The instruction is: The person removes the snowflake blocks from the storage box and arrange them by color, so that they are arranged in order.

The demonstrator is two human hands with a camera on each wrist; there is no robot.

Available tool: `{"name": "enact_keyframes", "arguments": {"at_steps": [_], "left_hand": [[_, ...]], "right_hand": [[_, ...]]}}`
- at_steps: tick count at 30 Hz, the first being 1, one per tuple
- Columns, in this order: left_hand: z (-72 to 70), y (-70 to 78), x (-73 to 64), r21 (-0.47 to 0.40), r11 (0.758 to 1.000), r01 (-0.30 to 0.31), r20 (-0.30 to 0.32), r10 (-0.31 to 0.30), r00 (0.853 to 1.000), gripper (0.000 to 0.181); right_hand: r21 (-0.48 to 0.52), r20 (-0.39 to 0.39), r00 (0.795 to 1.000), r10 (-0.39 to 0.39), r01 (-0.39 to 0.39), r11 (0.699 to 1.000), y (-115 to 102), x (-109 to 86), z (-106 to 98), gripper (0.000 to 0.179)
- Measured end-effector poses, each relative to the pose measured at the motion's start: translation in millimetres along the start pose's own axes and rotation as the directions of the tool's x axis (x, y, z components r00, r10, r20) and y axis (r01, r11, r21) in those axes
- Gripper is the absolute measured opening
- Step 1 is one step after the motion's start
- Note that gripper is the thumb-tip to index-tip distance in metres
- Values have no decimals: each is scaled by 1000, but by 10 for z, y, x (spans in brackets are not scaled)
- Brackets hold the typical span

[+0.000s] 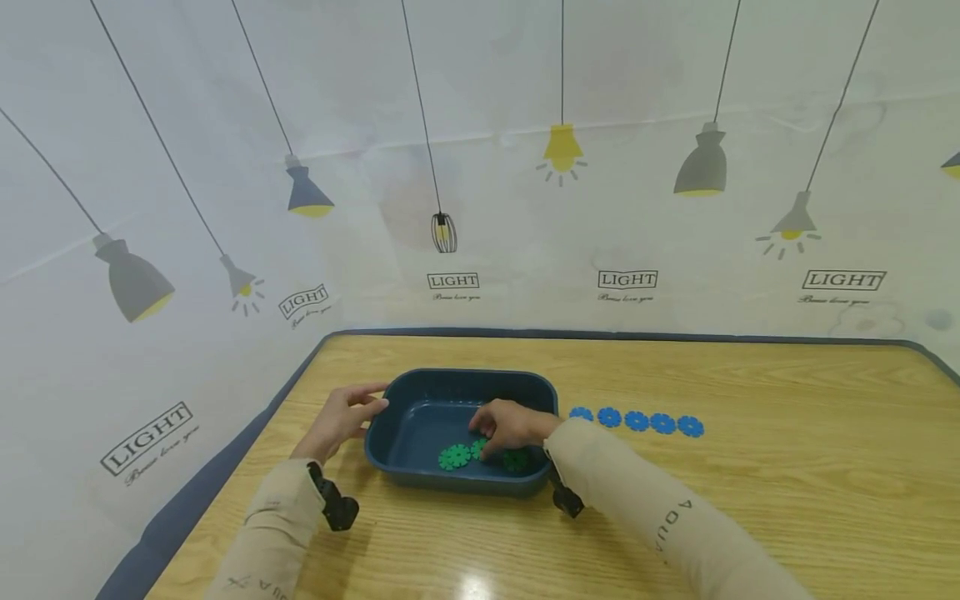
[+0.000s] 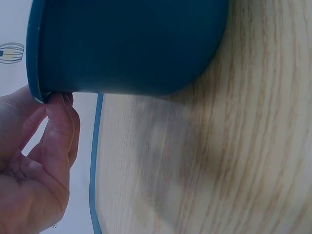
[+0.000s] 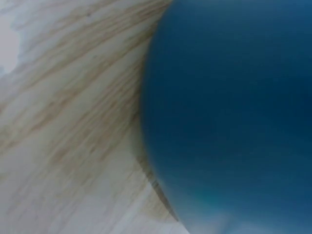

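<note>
Centrally, a dark blue tub (image 1: pixel 420 425) sits on a wooden table (image 1: pixel 795 467), its open top facing up. On the tub's floor, towards its near wall, lie at least three green discs (image 1: pixel 454 457) with notched edges: one well left of the right hand (image 1: pixel 513 427), one under its fingers and one towards the tub's right end, in shadow. Five blue discs (image 1: pixel 637 421) of like shape form a row to the right of the tub, the first just beside its wall and partly behind the right sleeve (image 1: pixel 645 492).

The table's far edge (image 1: pixel 637 336) runs behind the tub, before a wall (image 1: pixel 495 192) printed with lamps; the left edge slants past the tub's left side. Wood stretches in front of the tub and well out to its right.

The left hand (image 1: pixel 347 414), fingers bent, pinches the rim at the tub's left end. The right hand reaches inside the tub, thumb and fingers curved down at the middle green disc; whether it grasps that disc cannot be told, and the right wrist view shows only blurred tub and wood.
</note>
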State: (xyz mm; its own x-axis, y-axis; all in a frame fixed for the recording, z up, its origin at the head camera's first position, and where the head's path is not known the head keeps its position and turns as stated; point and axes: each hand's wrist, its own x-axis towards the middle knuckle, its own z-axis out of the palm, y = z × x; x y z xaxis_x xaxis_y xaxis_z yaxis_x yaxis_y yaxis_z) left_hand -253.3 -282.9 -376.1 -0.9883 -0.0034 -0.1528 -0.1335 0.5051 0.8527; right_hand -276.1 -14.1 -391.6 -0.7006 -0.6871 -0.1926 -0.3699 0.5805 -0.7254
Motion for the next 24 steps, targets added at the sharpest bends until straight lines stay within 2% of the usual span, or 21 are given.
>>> {"name": "enact_keyframes", "arguments": {"at_steps": [6, 24], "left_hand": [[12, -8, 12, 4, 1000, 1, -4, -1, 1000, 38], [15, -7, 26, 20, 1000, -2, -10, 2, 1000, 39]], "right_hand": [[-32, 23, 1000, 17, -16, 999, -3, -16, -7, 38], [-74, -5, 1000, 15, -15, 997, -4, -5, -19, 24]]}}
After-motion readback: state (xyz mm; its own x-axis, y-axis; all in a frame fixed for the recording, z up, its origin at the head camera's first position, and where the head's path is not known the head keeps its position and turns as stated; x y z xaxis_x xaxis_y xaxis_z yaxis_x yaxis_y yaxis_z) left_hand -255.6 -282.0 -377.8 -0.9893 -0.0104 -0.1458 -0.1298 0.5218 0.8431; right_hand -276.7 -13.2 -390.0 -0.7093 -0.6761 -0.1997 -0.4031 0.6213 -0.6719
